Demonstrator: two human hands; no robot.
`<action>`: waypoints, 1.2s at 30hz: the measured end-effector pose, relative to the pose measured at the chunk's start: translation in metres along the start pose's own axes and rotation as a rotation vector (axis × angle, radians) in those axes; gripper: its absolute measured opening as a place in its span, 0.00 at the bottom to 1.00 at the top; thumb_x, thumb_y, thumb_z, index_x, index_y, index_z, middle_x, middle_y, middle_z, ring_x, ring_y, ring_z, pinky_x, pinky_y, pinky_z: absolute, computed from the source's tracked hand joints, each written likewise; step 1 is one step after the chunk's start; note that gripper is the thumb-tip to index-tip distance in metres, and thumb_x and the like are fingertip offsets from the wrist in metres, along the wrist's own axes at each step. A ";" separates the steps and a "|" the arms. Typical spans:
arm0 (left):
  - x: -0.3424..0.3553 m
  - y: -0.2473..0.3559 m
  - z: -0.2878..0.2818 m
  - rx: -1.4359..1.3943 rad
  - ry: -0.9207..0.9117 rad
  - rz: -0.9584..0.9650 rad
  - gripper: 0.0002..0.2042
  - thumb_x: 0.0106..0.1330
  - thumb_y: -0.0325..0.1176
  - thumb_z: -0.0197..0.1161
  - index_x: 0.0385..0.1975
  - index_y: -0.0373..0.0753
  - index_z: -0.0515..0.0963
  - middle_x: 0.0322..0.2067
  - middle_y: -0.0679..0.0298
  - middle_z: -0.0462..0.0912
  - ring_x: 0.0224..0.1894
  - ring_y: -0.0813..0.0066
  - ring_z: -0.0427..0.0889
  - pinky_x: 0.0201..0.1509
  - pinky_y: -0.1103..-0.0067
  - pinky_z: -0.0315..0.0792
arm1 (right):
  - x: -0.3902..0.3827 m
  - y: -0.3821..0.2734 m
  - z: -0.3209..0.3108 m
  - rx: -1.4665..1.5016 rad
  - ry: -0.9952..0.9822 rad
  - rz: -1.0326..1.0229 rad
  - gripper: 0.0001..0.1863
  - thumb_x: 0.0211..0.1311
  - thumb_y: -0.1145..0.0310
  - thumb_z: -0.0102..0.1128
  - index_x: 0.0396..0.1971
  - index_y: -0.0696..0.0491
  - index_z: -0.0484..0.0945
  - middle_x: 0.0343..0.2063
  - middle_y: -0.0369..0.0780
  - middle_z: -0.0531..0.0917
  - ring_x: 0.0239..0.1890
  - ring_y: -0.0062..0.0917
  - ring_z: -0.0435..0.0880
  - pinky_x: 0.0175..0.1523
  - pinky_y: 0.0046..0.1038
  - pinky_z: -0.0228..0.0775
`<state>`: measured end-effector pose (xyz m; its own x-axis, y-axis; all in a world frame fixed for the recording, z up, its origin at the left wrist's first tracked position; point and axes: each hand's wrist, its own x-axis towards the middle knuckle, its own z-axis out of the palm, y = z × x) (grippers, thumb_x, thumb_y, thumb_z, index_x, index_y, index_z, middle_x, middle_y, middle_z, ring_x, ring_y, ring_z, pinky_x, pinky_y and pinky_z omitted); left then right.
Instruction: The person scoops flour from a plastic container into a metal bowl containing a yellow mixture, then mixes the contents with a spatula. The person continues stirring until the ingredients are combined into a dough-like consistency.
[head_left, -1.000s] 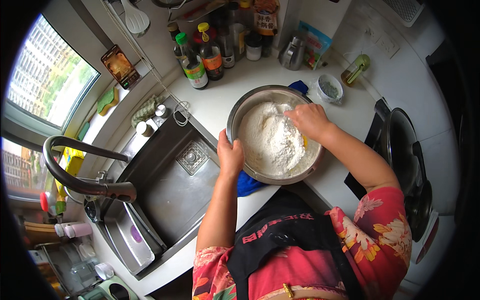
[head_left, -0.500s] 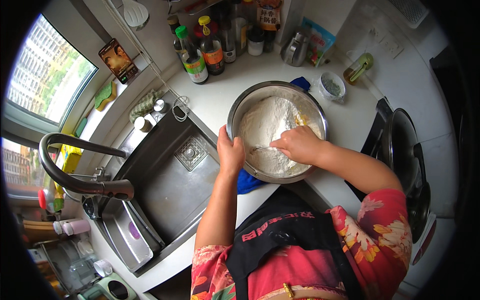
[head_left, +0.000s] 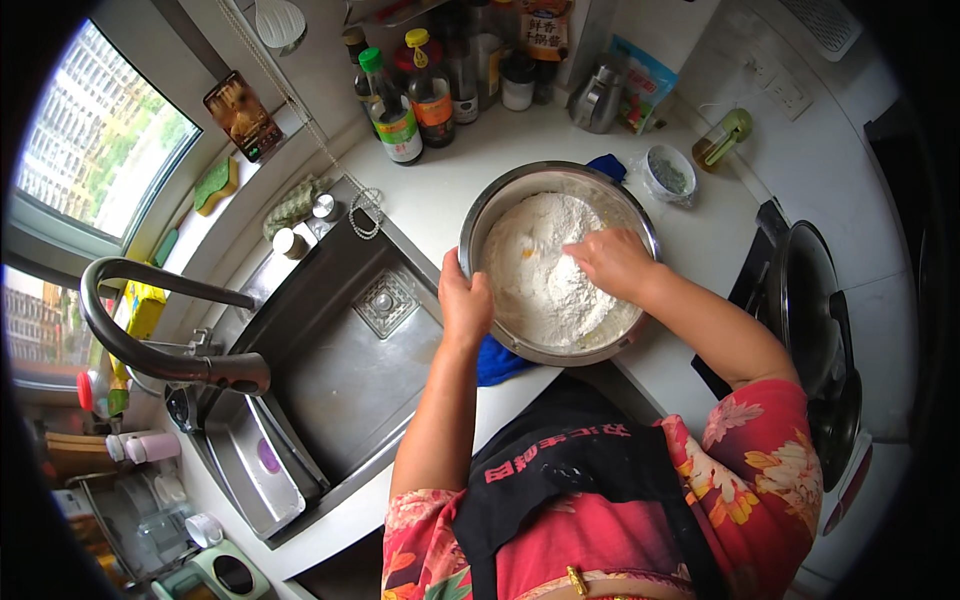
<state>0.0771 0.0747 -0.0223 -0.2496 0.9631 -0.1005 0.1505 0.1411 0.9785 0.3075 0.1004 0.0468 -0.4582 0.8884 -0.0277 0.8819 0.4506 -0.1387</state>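
Sink (head_left: 345,400) lies at left; beside it, the left hand (head_left: 466,308) is closed on the left rim of the metal bowl (head_left: 622,203), which sits on the counter (head_left: 425,195), probably stiff, smooth-walled and best steadied there. Flour (head_left: 535,275) inside appears light and loose; the right hand (head_left: 614,264) meets it with bunched fingers, anything between them impossible to tell

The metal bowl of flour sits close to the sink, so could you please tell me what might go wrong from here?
Flour could spill over the rim of the metal bowl if the right hand stirs it too briskly. The bowl might slip near the front edge of the counter, as only the left hand grips its rim. Tipped leftward, it might drop flour into the sink.
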 end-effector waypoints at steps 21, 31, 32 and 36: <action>-0.003 0.002 -0.002 -0.010 0.005 0.006 0.20 0.52 0.21 0.50 0.49 0.29 0.69 0.36 0.52 0.79 0.36 0.66 0.78 0.43 0.75 0.71 | -0.001 0.025 -0.020 -0.094 0.126 0.124 0.09 0.61 0.65 0.53 0.35 0.46 0.84 0.26 0.42 0.82 0.29 0.38 0.82 0.35 0.39 0.74; -0.003 0.001 -0.002 -0.020 -0.007 -0.023 0.20 0.53 0.20 0.49 0.48 0.29 0.69 0.39 0.49 0.78 0.43 0.60 0.79 0.49 0.73 0.70 | -0.022 -0.024 -0.014 0.142 -0.158 -0.144 0.11 0.59 0.65 0.54 0.37 0.43 0.84 0.24 0.41 0.81 0.28 0.38 0.82 0.34 0.41 0.73; -0.003 0.000 -0.003 -0.022 -0.006 -0.007 0.20 0.53 0.20 0.49 0.48 0.29 0.69 0.39 0.49 0.78 0.43 0.60 0.79 0.50 0.73 0.70 | -0.026 -0.023 -0.012 0.197 -0.139 -0.165 0.10 0.57 0.64 0.56 0.36 0.42 0.85 0.23 0.42 0.81 0.28 0.39 0.81 0.34 0.40 0.73; -0.002 -0.006 -0.001 -0.016 0.007 0.042 0.20 0.53 0.20 0.49 0.49 0.30 0.69 0.40 0.50 0.78 0.44 0.59 0.78 0.50 0.73 0.69 | -0.017 -0.034 -0.010 0.097 -0.116 -0.168 0.11 0.58 0.65 0.54 0.37 0.41 0.84 0.25 0.41 0.82 0.28 0.38 0.82 0.34 0.40 0.73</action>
<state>0.0755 0.0715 -0.0277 -0.2500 0.9665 -0.0576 0.1454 0.0963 0.9847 0.2862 0.0709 0.0622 -0.6122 0.7832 -0.1087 0.7801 0.5758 -0.2449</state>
